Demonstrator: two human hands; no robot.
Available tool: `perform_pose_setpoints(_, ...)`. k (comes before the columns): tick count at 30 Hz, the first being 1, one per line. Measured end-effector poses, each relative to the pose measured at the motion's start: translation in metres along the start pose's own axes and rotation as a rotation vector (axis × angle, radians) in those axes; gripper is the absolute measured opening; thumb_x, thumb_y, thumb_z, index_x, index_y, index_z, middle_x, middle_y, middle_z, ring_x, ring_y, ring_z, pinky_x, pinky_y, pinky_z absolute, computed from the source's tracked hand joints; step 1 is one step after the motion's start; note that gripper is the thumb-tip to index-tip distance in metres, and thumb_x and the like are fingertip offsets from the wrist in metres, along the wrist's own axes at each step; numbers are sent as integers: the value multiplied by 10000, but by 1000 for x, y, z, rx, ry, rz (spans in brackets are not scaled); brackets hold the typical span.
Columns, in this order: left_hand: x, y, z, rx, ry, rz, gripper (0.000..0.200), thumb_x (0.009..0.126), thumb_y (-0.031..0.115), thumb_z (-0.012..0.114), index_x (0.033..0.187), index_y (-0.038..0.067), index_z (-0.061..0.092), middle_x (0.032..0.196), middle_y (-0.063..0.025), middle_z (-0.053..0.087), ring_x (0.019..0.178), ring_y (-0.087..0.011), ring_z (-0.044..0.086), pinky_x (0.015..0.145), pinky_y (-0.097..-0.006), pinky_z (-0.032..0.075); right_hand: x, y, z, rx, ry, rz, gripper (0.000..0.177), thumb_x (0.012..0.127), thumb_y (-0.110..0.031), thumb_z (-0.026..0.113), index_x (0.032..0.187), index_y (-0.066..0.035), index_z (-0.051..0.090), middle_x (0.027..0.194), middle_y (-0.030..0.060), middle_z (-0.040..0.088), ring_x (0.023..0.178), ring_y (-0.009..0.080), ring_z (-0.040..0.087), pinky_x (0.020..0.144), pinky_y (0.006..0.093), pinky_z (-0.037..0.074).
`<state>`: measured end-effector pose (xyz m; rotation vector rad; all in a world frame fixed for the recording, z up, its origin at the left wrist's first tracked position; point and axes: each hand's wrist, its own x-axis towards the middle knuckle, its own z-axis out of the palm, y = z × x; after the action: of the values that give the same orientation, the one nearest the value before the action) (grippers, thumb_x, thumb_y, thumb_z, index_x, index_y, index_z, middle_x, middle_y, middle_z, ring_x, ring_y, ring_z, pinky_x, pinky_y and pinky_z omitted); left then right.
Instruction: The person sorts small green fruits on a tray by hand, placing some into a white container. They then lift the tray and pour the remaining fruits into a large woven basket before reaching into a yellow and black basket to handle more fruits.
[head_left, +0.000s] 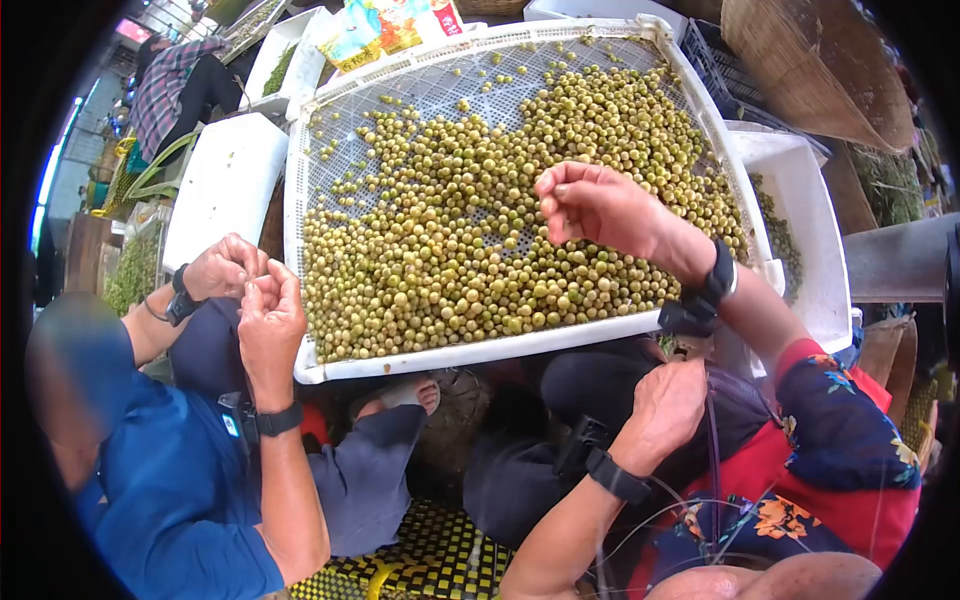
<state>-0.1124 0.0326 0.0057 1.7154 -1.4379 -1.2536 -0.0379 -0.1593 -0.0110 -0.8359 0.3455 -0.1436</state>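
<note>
Head view: the right hand [600, 205] seems mid-pick over the tray [296, 180], fingertips together; the left hand [670, 408] is at the tray's near side, fingers unclear. Another fruit [430, 250] calls for a gentle pinch.

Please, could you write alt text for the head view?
The wearer's right hand, fingers curled, hovers above small greenish round fruits in a white-rimmed mesh tray; the left hand is below its near edge. A person in blue sits at left.

Nothing legible; lettering on bright packet [388, 30] unclear.
</note>
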Motion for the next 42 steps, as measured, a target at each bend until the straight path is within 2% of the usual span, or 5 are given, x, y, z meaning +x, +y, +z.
perform_pose_setpoints(9,-21,8,35,34,-45,160,149,914,116,479,937,-19,536,840,-241,598,819,-434,599,692,-491,490,-54,76,85,-1282,-791,-411,234,821,-7,592,1053,-8,555,1013,147,579,926,312,614,805,393,514)
perform_pose_setpoints(16,-27,19,6,-84,-44,125,184,961,173,469,907,-2,463,805,-212,586,787,-440,578,665,-517,453,2,-45,-99,-1875,689,-104,525,963,-411,513,1351,-63,456,1286,205,497,1231,344,453,1049,501,365)
perform_pose_setpoints(26,-13,18,2,-61,-75,93,169,956,161,474,916,-3,462,796,-223,580,787,-446,573,665,-519,442,67,-22,-56,-1291,196,-4,549,1004,-368,434,1448,-73,300,1311,274,396,1098,358,470,995,548,417)
perform_pose_setpoints(35,-20,21,-37,-216,-119,66,200,985,197,445,955,8,502,827,-213,574,803,-427,572,720,-475,456,-87,14,-31,-1555,-93,-311,103,805,-95,665,892,-67,617,919,111,538,891,317,566,787,412,470)
perform_pose_setpoints(42,-47,9,-112,-676,424,-153,220,1027,196,452,992,32,595,746,0,527,681,-76,494,652,-222,434,-94,51,-58,-1589,1,-321,101,805,-105,646,846,-53,570,893,133,522,908,319,543,773,422,456)
